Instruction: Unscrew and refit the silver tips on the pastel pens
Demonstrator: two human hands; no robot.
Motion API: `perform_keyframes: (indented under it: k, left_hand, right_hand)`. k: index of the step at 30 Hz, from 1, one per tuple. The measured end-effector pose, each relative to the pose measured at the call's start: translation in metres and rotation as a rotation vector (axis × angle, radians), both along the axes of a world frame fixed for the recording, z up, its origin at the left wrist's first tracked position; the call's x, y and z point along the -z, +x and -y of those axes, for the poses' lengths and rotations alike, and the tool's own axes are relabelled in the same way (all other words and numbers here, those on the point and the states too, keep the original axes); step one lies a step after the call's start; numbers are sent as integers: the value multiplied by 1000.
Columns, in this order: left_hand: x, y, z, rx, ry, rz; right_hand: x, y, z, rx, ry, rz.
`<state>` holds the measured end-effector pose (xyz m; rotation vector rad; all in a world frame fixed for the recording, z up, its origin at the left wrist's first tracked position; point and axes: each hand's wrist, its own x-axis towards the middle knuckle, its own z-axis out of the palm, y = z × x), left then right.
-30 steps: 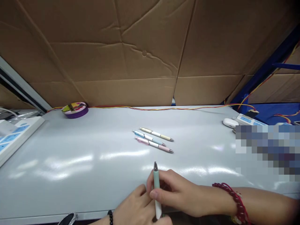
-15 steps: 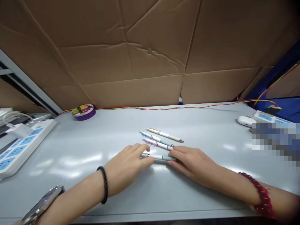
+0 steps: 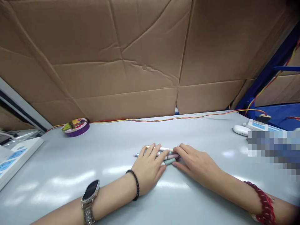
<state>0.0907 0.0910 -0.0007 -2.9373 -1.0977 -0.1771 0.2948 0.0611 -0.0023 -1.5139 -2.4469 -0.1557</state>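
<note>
Several click pens lie close together on the grey table (image 3: 206, 131): one with a green grip (image 3: 170, 161), one with a pink grip (image 3: 172, 156), a light blue one (image 3: 136, 155) and a cream-and-white one (image 3: 165, 149). My left hand (image 3: 150, 165) rests across them from above, fingers spread and lightly bent, hiding their middles. The thumb is on the near side. At the right ends of the pens, my right hand (image 3: 189, 161) closes in with bent fingers on the far side and its thumb on the near side.
A purple-edged roll of tape (image 3: 76, 127) lies at the back left. Power strips stand at the left (image 3: 17, 159) and back right (image 3: 260, 125), with a white rounded object (image 3: 240, 130) beside the latter. A red-yellow wire (image 3: 145, 120) runs before the cardboard (image 3: 131, 75).
The pens have moved closer together. My left hand has moved right and now lies over them. My right hand stays at their right ends. The view has tilted up slightly.
</note>
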Motion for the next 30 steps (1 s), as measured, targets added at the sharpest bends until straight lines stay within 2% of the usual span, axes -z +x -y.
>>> perform_keyframes:
  k: [6, 9, 13, 17, 20, 26, 30]
  left_hand:
    - [3, -16, 11, -111, 58, 18]
    - [6, -22, 15, -95, 118, 85]
    - [10, -21, 15, -27, 183, 157]
    - [7, -17, 18, 27, 133, 175]
    - [2, -14, 28, 24, 0, 213]
    - [-7, -15, 57, -40, -381, 330]
    - [-18, -23, 69, -35, -564, 414]
  right_hand:
    - [-4, -1, -1, -15, -151, -89]
    - [-5, -4, 2, -13, -165, -75]
    - [5, -8, 4, -75, -59, -13]
    - [14, -15, 14, -170, 6, 36]
    - [11, -19, 25, -256, 14, 27]
    - [-5, -22, 33, -359, 55, -180]
    - [-13, -21, 34, -518, 22, -237]
